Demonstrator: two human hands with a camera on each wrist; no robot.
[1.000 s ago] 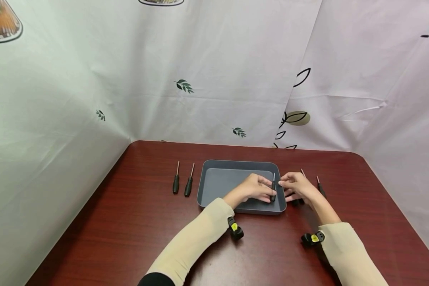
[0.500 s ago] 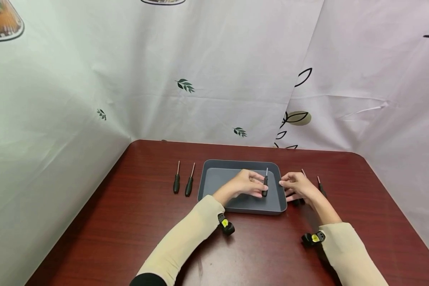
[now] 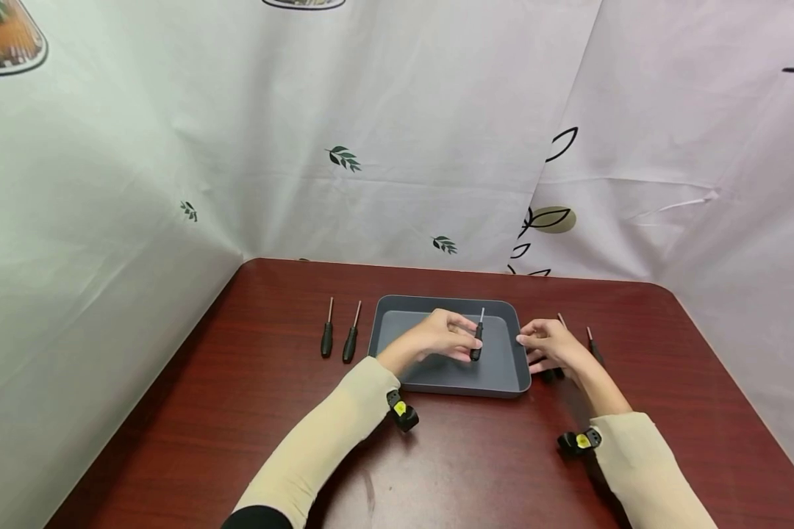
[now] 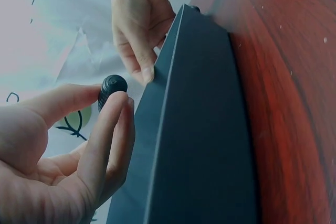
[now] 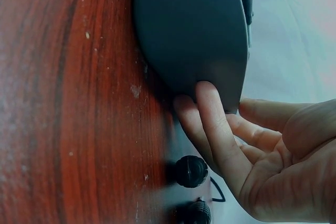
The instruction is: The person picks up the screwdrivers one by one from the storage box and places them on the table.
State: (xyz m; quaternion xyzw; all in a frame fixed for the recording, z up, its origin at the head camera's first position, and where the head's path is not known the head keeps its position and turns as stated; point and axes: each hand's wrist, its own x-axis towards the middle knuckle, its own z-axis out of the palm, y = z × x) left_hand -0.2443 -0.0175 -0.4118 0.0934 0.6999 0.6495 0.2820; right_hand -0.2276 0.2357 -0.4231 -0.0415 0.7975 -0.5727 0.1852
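Note:
My left hand [image 3: 437, 333] pinches a screwdriver [image 3: 478, 342] by its black handle, between thumb and fingers, above the grey rectangular tray [image 3: 499, 376]. Its thin metal shaft points away from me, toward the back. In the left wrist view the ridged handle end [image 4: 114, 84] faces the camera; the shaft is hidden there. On the tray's right side, my right hand [image 3: 551, 344] holds the wall, its thumb at the rim and its fingers [image 5: 212, 114] against the outer face.
Two black-handled screwdrivers [image 3: 327, 339] [image 3: 350, 344] lie left of the tray. More lie to its right, partly behind my right hand, one with its handle [image 3: 595, 348] showing. A white printed cloth [image 3: 397, 147] hangs behind the reddish-brown table [image 3: 251, 411].
My left hand has lifted the screwdriver from near the tray's right wall and carried it left, toward the tray's middle. The right hand has stayed at the tray's edge.

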